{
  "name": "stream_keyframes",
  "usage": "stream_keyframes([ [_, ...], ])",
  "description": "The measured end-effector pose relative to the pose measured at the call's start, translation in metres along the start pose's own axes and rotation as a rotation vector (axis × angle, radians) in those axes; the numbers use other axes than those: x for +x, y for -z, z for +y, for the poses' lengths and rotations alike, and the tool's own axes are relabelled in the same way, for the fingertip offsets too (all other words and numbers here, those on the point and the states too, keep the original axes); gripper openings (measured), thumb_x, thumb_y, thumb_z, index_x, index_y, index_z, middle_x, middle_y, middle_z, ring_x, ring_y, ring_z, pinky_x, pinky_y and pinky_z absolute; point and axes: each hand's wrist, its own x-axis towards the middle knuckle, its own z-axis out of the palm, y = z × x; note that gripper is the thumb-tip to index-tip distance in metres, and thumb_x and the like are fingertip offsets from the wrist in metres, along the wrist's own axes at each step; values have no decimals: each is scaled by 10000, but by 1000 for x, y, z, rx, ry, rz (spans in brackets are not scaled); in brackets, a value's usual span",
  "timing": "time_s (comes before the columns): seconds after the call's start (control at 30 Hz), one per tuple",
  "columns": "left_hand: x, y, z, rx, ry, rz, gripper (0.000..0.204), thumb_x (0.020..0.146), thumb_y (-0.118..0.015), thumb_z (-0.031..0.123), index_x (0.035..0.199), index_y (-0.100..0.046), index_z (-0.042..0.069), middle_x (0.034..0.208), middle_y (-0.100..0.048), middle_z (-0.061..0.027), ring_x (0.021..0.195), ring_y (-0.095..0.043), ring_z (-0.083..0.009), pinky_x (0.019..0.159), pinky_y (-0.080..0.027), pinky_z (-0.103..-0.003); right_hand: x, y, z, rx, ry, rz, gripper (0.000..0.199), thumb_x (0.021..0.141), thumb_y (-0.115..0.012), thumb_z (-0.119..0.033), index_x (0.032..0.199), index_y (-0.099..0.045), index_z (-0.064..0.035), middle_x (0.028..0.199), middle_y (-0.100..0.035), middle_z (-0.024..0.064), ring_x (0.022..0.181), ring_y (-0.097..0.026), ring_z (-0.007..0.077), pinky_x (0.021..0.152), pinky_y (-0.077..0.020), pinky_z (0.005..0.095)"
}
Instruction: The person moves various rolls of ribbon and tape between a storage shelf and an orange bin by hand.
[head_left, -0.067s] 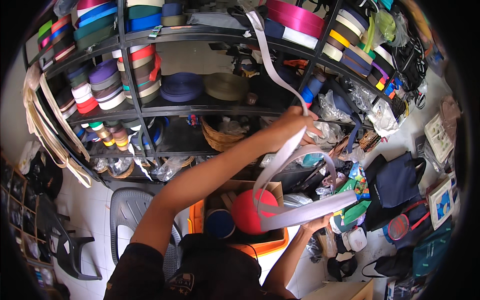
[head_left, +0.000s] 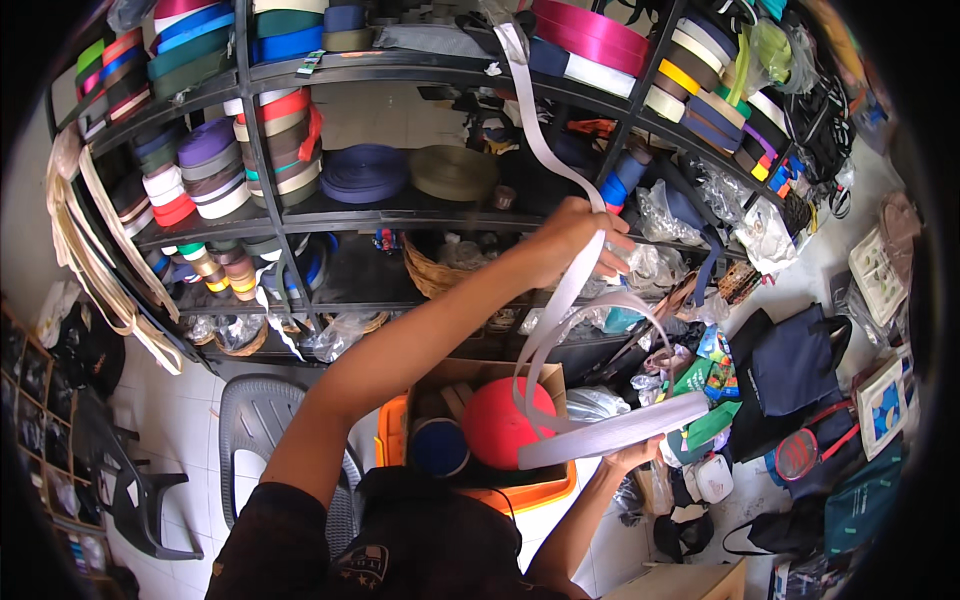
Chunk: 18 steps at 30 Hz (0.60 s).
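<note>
A pale grey-lilac webbing strap (head_left: 540, 150) hangs down from the top shelf. My left hand (head_left: 578, 243) is closed on it in front of the shelves, my arm stretched far forward. Below that hand the strap falls in loose loops toward a flat coil of the same webbing (head_left: 620, 430). My right hand (head_left: 636, 454) grips the coil from beneath at its right end; part of those fingers is hidden behind it. Behind the loops, a red ball-like round object (head_left: 500, 420) sits in a cardboard box inside an orange crate (head_left: 395, 430).
Black shelves (head_left: 420, 215) carry many webbing rolls, among them a navy coil (head_left: 363, 174) and an olive coil (head_left: 452, 174). A wicker basket (head_left: 430, 265) stands lower down. A grey chair (head_left: 262, 410) is at left. Bags, such as a navy one (head_left: 795, 360), lie at right.
My left hand has shifted slightly left with the strap in it. The coil in my right hand has moved a little left, and the loops have swung slightly.
</note>
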Motion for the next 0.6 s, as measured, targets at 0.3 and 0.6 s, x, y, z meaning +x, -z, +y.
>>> stream_keyframes([
  [0.3,-35,1,5,172,81,-185,358,951,-554,273,1019,-612,-73,1025,-661,-211,927,-687,-322,806,-580,-434,-30,45,-72,23,-166,44,838,763,-687,-464,1396,-380,-8,1328,-501,189,1160,-535,386,964,-471,531],
  [0.6,-118,-17,-163,-83,516,-198,291,956,-567,267,1061,-628,2,1023,-676,-107,994,-661,-216,867,-542,-390,-54,90,-171,-149,-13,227,854,776,-674,-519,1418,-365,-48,1363,-455,191,1186,-512,402,955,-474,577],
])
